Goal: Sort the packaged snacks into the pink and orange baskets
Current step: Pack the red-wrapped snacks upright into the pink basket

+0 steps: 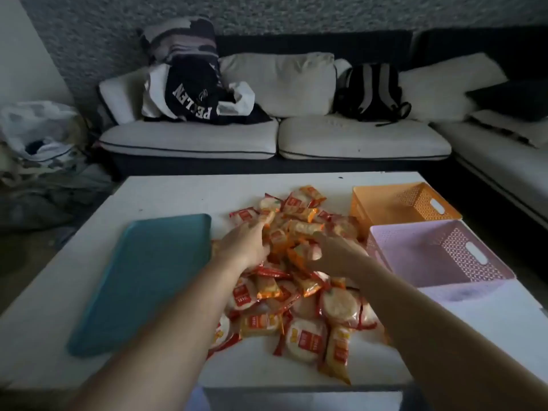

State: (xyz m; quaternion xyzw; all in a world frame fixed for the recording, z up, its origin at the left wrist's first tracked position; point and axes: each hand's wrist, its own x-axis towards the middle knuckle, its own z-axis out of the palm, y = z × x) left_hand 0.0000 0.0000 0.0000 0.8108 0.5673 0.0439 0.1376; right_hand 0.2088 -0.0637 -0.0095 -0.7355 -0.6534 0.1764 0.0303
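Reaching into snack pile (305, 336), left hand (241, 246) gripping packets (269, 219), right hand (336, 258) fingers (315, 254) pinching orange packet (297, 253)

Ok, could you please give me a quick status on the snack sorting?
Left hand and right hand in the snack pile, grips blurred. Orange basket and pink basket empty. Nothing blocks the baskets.
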